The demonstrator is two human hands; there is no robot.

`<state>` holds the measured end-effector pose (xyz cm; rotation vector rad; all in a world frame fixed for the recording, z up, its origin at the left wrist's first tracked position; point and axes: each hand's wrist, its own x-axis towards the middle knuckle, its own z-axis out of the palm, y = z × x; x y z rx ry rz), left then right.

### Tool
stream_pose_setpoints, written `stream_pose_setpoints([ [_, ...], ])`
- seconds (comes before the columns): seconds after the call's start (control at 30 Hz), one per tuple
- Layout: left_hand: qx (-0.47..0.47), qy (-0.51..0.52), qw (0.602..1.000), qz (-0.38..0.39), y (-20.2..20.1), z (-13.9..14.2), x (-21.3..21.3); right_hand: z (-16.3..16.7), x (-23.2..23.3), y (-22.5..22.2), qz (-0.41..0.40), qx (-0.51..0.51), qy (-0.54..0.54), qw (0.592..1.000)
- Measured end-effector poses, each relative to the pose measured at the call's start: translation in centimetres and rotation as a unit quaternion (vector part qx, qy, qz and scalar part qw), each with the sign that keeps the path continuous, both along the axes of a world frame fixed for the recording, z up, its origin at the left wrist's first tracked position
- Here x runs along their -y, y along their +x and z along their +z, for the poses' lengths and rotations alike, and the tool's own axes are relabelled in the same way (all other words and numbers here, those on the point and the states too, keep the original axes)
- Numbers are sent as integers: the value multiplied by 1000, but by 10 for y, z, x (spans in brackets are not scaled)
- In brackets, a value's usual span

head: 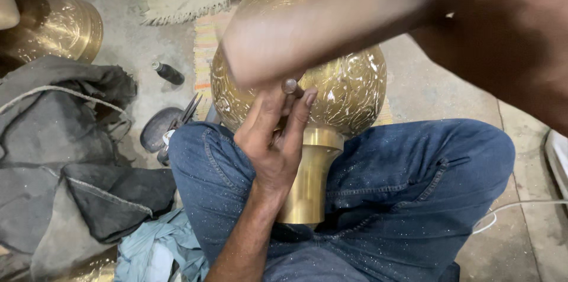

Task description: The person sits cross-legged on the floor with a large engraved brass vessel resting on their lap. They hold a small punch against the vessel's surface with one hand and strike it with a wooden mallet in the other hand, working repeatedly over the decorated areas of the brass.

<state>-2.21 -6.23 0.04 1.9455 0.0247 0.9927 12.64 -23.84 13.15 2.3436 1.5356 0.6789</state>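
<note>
Centrally, the left hand is pinching a small metal punch against the engraved brass vase lying across the lap; the blurred right hand is crossing above, its grip indiscernible.

Golden vase (engraved swirls) on speckled blue jeans.

vase on lap, neck toward person | cloth heap left | second vessel behind heap

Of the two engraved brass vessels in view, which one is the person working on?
The big brass vase lying across the jeans-clad lap, with the left hand holding a small metal punch against it. The other brass vessel sits untouched at upper left.
</note>
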Motion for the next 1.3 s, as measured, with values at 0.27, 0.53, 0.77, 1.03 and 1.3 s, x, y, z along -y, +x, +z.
stream_pose_setpoints([
  [0.27, 4, 15, 1000, -14, 2, 0, -3, -37, 20, 24, 1, -91, 38, 995],
  [0.53, 19, 26, 999, -42, 2, 3, -9, -25, 18, 5, 37, -216, 221, 950],
  [0.77, 7, 29, 999, -37, 2, 4, -9, -32, 30, 13, 7, -112, 131, 985],
  [1.03, 6, 51, 998, -27, 3, 4, -12, -8, 3, 8, -9, -57, 72, 996],
  [1.3, -18, 50, 998, -37, 3, 3, -13, 6, 3, -3, -2, -33, 41, 999],
])
